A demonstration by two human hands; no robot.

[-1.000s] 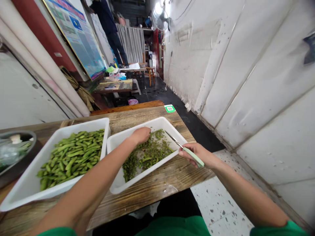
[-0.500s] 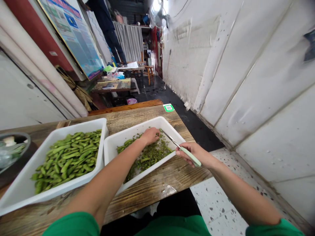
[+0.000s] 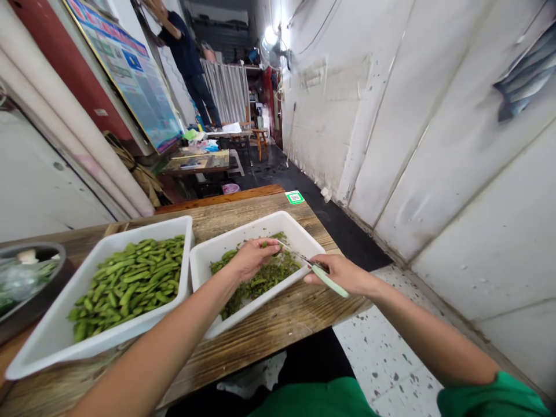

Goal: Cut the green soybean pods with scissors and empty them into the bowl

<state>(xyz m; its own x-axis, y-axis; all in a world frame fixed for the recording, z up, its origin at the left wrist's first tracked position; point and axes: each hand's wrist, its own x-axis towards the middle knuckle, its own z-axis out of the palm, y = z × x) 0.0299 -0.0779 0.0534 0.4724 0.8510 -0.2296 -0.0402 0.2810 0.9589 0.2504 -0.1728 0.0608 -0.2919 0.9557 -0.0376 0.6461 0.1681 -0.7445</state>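
My left hand point(image 3: 254, 257) is over the right white tray point(image 3: 200, 255), thumb and fingers pinched on a small green edamame pod point(image 3: 264, 245). Scissors point(image 3: 330, 282) with pale green handles are in my right hand point(image 3: 341, 273), at that tray's right rim. Their blades point left, the tips close to my left fingertips. Below lie green pods and many cut scraps point(image 3: 271, 273). The left white tray point(image 3: 43, 354) holds a large heap of edamame pods point(image 3: 134, 278), away from both hands.
A dark round bowl point(image 3: 61, 272) with plastic and greens stands at the far left of the wooden table point(image 3: 278, 324). A green QR card point(image 3: 295, 197) lies near the far corner. Beyond, a person point(image 3: 185, 52) stands raised beside low tables point(image 3: 200, 162). A wall runs along the right.
My left hand has lifted from the scraps and drawn back toward me, and a pod now shows in its fingers. The scissor tips remain near those fingers. The view has shifted slightly.
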